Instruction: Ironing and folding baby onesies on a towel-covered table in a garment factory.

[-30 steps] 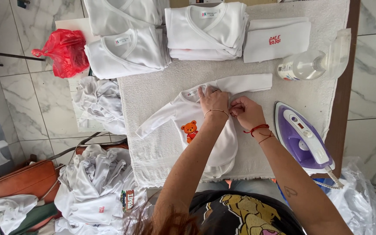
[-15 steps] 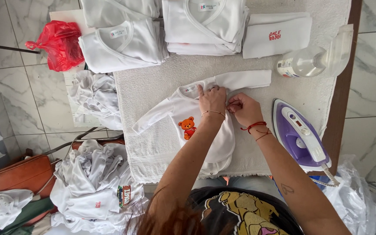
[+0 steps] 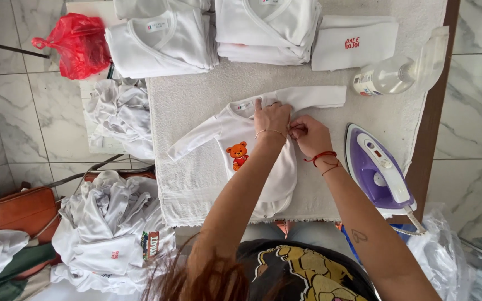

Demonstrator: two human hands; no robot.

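Note:
A small white baby shirt (image 3: pixel 235 136) with an orange bear print lies spread on a white towel (image 3: pixel 196 100) that covers the table. My left hand (image 3: pixel 271 118) presses flat on the shirt near its collar, fingers spread. My right hand (image 3: pixel 309 135), with red thread bracelets at the wrist, pinches the shirt's front edge just right of the left hand. One sleeve stretches left, the other up to the right.
A purple and white iron (image 3: pixel 379 170) rests at the right. A clear spray bottle (image 3: pixel 397 72) lies above it. Folded white garments (image 3: pixel 163 42) are stacked at the far edge. A heap of white clothes (image 3: pixel 107 223), an orange bag (image 3: pixel 15 212) and a red plastic bag (image 3: pixel 76 47) sit left.
Both hands stay on the shirt near the collar, and the view has shifted slightly. The shirt has not visibly moved.

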